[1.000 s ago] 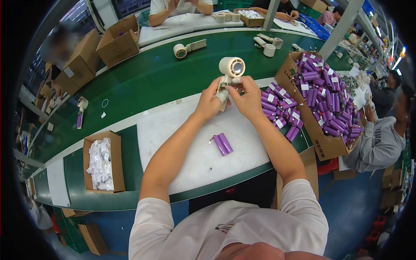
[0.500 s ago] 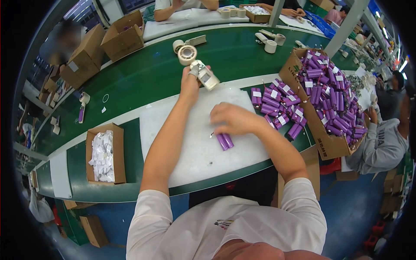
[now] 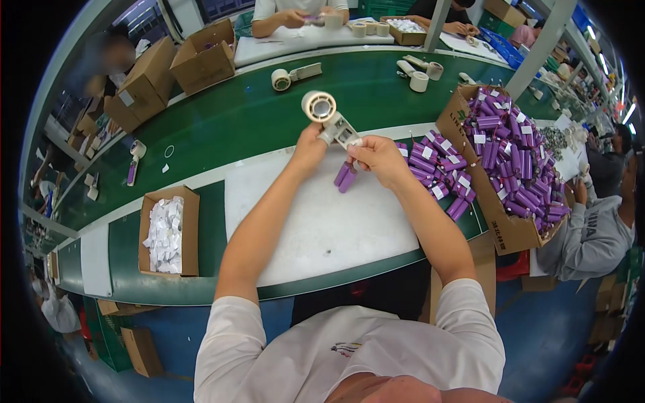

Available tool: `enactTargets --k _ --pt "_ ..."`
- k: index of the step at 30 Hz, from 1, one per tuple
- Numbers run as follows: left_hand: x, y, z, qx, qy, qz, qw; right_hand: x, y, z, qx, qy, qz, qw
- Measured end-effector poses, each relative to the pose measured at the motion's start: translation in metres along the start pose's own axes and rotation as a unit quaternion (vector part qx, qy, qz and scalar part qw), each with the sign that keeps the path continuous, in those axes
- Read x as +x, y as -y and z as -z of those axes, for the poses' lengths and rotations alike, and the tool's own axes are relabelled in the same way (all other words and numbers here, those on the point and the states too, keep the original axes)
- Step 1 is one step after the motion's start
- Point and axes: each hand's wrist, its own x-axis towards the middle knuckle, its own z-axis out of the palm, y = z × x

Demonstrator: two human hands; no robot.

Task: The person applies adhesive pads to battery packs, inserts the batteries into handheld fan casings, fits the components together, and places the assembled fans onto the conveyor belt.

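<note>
My left hand (image 3: 310, 149) grips a handheld tape dispenser (image 3: 342, 131) with a cream roll of tape (image 3: 319, 106) at its far end. Close against the dispenser's near end is my right hand (image 3: 376, 158), fingers pinched together. A purple two-cell battery pack (image 3: 345, 177) hangs just below those fingers, over the white mat (image 3: 322, 228), and its upper end is hidden by them. Whether the right fingertips also touch tape is too small to tell.
At the right, a large carton (image 3: 497, 208) brims with purple battery packs, and a loose pile of packs (image 3: 440, 161) lies beside it. A small box of white paper slips (image 3: 168, 232) stands left. More tape dispensers (image 3: 292, 76) rest on the green bench (image 3: 235, 117). Co-workers sit across.
My right hand has moved up and away from my body to the dispenser, and the battery pack has come along with it. The dispenser in my left hand has shifted slightly right and down.
</note>
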Motion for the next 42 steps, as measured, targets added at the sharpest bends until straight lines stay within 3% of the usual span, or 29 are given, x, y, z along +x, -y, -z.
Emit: enactTargets --k 4,13,23,25,28,34,36,41,42 --pt "-0.015 -0.003 -0.01 0.016 0.056 -0.028 0.998 0.002 0.0 -0.002 0.028 -0.043 0.014 0.999" --pt "-0.019 -0.003 -0.02 -0.007 0.08 -0.071 0.994 0.01 -0.02 0.008 -0.209 -0.091 0.146 0.963" --pt "-0.022 -0.002 -0.029 0.008 0.082 -0.07 0.994 -0.005 -0.002 -0.004 -0.288 -0.151 0.165 0.931" --pt "-0.022 0.003 -0.029 0.017 0.074 -0.082 0.994 -0.003 -0.005 -0.005 -0.276 -0.16 0.152 0.935" --pt "-0.021 0.012 -0.025 0.169 0.032 -0.129 0.977 0.007 -0.019 0.001 -0.223 -0.155 0.119 0.955" --pt "-0.023 0.01 -0.029 0.214 0.007 -0.193 0.958 0.009 -0.022 -0.002 -0.234 -0.176 0.116 0.949" --pt "-0.024 0.004 -0.031 0.238 0.01 -0.152 0.959 0.013 -0.024 0.002 -0.236 -0.169 0.103 0.951" --pt "-0.024 0.008 -0.026 0.253 0.018 -0.153 0.955 0.019 -0.03 0.009 -0.097 -0.088 0.081 0.988" --pt "-0.023 0.009 -0.028 0.247 0.027 -0.147 0.957 0.017 -0.024 0.014 -0.034 -0.06 0.036 0.997"
